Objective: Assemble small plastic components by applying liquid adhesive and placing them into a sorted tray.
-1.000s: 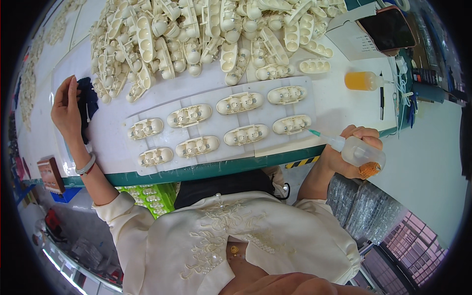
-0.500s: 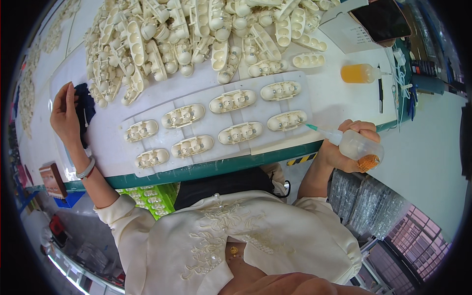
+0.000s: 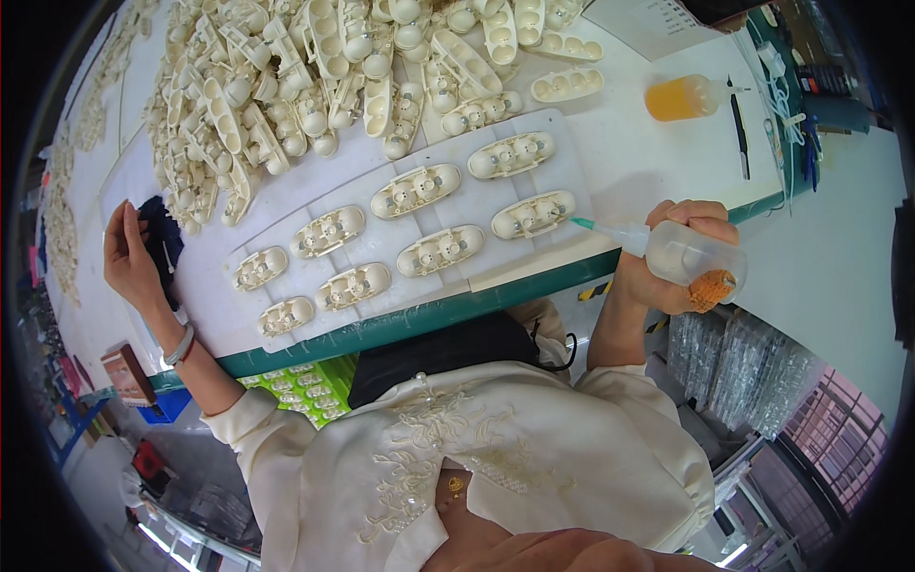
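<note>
In my right hand is a clear squeeze bottle, fingers wrapped round it. Its green needle tip points left and meets, or nearly meets, the right end of a cream oval part in the front row. Orange rough material shows at the bottle's base. Two rows of such parts, each with rounded cups and small metal pieces, lie on a white board. Far to the left, my left hand is raised beside a dark blue cloth, its fingers drawn together; whether they hold anything is hidden.
A large heap of cream parts covers the back of the table. At the right are a bottle of amber liquid, black tweezers and a white box. The table's green edge runs in front of me.
The view has shifted, so the board and heap sit further left. My left fingers have drawn closer together. The bottle tip stays at the same front-row part.
</note>
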